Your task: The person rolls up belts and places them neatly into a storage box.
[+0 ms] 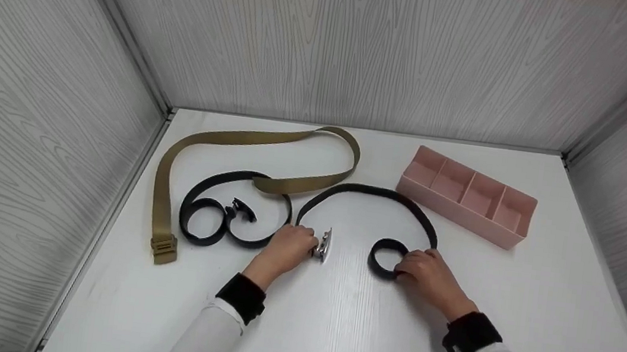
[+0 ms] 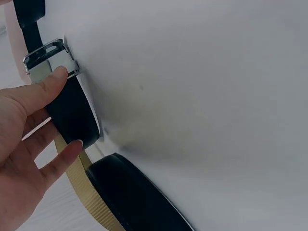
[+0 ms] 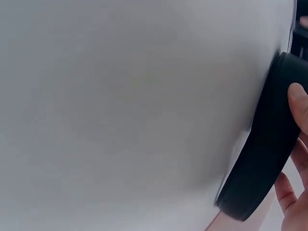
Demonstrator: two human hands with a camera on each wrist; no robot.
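A black belt (image 1: 371,190) stands on its edge in an arch between both hands. My left hand (image 1: 289,248) pinches it at the end with the silver buckle (image 1: 324,244). In the left wrist view the thumb lies on the buckle (image 2: 50,57), with the other fingers behind the strap. The belt's other end curls into a round loop (image 1: 379,266), which my right hand (image 1: 430,274) grips at its right side. Seen from the right wrist, the thumb presses the outer face of the black strap (image 3: 262,149), and fingers show behind it.
Left of my left hand lies a second black belt (image 1: 217,179), coiled, with a dark buckle (image 1: 243,209). A khaki webbing belt (image 1: 166,182) loops behind it and partly over it. At the back right sits a pink box (image 1: 458,215) with several compartments. Grey panels enclose the white table.
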